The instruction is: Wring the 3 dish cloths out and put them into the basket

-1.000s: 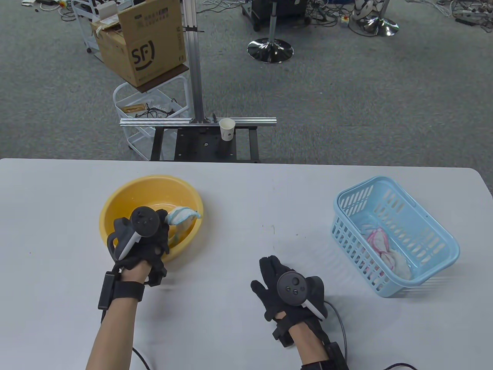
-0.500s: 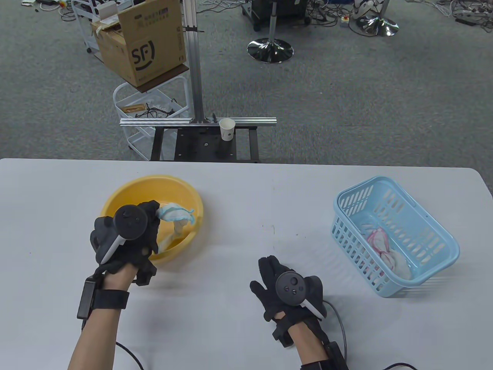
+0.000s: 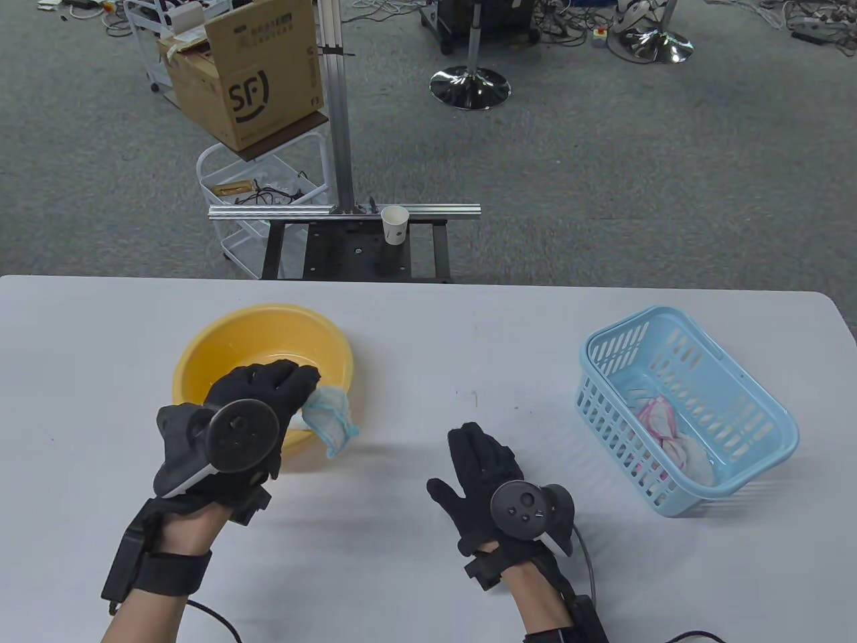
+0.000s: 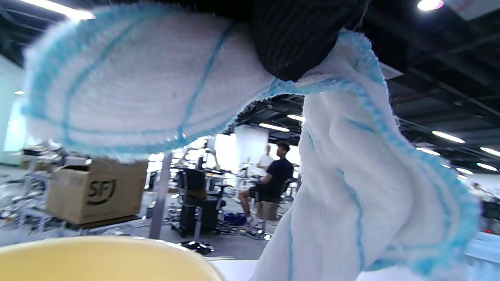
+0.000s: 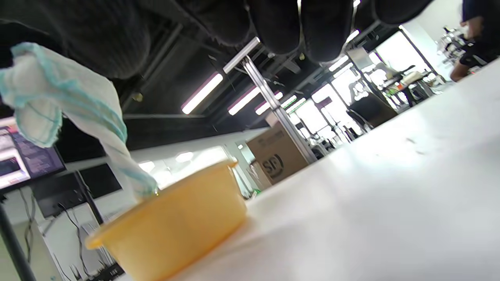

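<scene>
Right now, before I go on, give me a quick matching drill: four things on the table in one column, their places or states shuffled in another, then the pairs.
Things:
1. blue cloth
2. pink cloth
3. bowl
4. right hand

States:
A. lying in the basket
B. open, holding nothing
C. gripped by the left hand
D. yellow, on the table's left part

Pairs: 1-C, 2-A, 3-D, 4-B

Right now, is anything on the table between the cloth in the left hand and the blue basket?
Only the right hand, resting open on the table roughly midway. The blue-edged cloth hangs from the left hand by the yellow basin; the tabletop towards the basket is otherwise bare.
</scene>
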`<move>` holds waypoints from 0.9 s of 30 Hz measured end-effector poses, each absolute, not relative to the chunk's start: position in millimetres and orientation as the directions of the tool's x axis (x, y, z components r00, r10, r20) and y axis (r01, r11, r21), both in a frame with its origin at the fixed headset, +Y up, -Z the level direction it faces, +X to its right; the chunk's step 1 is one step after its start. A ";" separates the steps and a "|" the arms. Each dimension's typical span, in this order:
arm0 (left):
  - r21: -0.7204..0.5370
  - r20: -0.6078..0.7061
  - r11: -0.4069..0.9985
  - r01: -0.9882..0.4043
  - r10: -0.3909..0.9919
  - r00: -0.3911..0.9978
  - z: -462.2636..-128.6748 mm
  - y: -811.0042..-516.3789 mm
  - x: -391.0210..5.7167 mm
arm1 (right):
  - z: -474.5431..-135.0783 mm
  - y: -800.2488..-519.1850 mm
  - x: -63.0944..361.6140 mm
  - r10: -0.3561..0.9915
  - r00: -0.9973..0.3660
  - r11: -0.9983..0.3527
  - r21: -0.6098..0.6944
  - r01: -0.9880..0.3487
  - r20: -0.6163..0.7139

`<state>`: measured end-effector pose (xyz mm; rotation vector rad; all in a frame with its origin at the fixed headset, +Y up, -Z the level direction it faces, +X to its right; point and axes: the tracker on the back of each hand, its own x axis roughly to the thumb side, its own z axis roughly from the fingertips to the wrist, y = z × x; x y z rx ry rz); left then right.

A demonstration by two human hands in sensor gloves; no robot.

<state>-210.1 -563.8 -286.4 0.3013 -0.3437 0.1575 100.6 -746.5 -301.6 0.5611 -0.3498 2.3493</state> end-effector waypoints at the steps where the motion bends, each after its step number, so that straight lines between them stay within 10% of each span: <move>1: 0.265 0.372 0.944 -0.196 0.087 0.924 -283.0 -562.7 -204.5 | -300.7 -745.1 100.0 0.567 -0.656 -0.713 -0.103 -0.694 0.498; 16: 0.277 0.600 0.960 -0.033 -0.146 0.787 -247.8 -578.1 -106.1 | -286.0 -725.7 69.0 0.784 -0.296 -0.441 0.154 -0.884 0.545; 27: 0.388 0.523 0.919 -0.067 -0.160 0.837 -236.0 -594.7 -111.5 | -286.3 -717.4 105.5 0.769 -0.495 -0.408 -0.284 -0.867 0.405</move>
